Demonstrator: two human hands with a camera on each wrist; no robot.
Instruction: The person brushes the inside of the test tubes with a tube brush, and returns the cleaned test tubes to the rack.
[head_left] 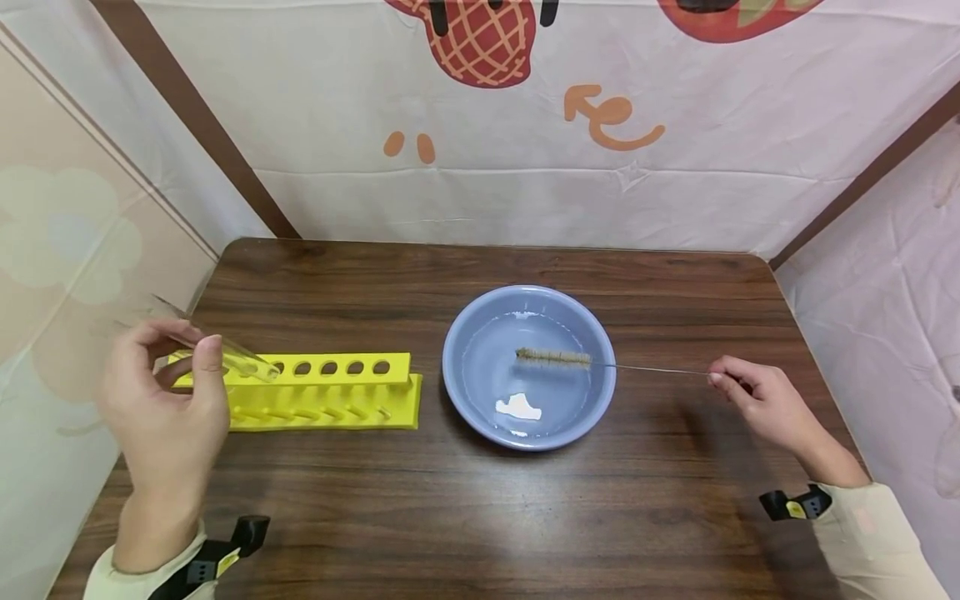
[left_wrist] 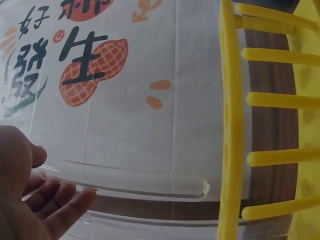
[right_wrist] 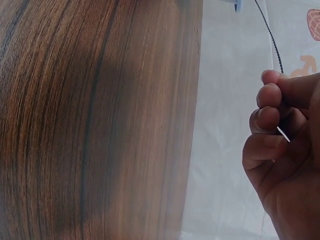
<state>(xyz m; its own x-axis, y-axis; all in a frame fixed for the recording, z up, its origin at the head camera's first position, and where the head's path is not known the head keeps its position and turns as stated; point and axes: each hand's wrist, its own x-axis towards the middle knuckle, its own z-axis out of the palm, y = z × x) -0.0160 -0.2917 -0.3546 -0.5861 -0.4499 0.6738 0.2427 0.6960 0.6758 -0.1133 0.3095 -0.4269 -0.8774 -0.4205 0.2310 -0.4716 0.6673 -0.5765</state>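
My left hand (head_left: pixel 167 396) pinches a clear glass test tube (head_left: pixel 242 360) between thumb and fingers. The tube tilts, its rounded end (left_wrist: pixel 204 187) pointing toward the yellow test tube rack (head_left: pixel 403 404), over the rack's left part. A second clear, tube-like outline (left_wrist: pixel 165 221) shows below it in the left wrist view. At the right, my right hand (head_left: pixel 768 404) pinches the thin twisted wire handle (right_wrist: pixel 273 39) of a test tube brush (head_left: pixel 555 358). The brush's tan bristles lie over the blue basin (head_left: pixel 454 367); whether they touch the water is unclear.
Water (head_left: pixel 487 342) stands in the basin, reflecting a bright patch. The rack has a row of round holes and slanted pegs along its base. A dark wood-grain table (head_left: pixel 525 525) carries everything. Printed cloth (head_left: pixel 465 208) hangs behind and at both sides.
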